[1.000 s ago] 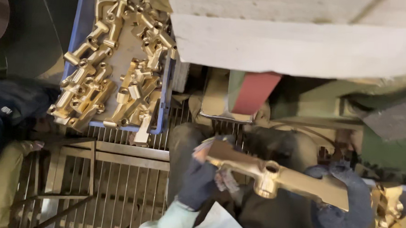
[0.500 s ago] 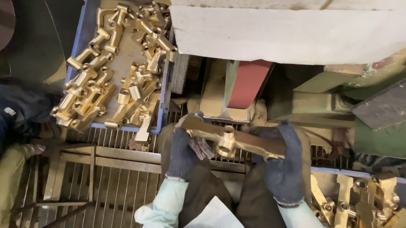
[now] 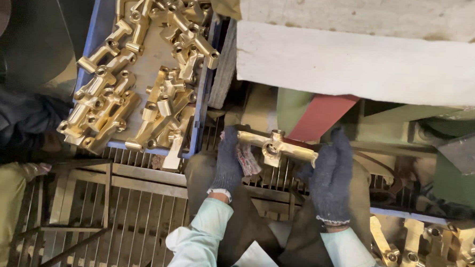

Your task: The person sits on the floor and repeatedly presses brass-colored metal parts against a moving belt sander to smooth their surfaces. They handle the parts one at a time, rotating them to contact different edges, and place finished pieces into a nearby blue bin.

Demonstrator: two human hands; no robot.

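A brass fitting [image 3: 275, 147] is held level between two gloved hands against the lower edge of a red abrasive belt [image 3: 321, 117], higher and closer to the belt than half a second ago, when it sat lower over the metal grate [image 3: 138, 198]. The fitting is a long yellow bar with a round open port at its middle and short stubs either side, its surface dull gold. The left hand [image 3: 229, 161], in a dark knit glove, clenches the fitting's left end along with a scrap of reddish cloth; the right hand [image 3: 329, 175] grips its right end, fingers curled round it. Far left, a blue tray [image 3: 91, 36] holds a heap of like brass castings; more lie at near right [image 3: 430, 251].
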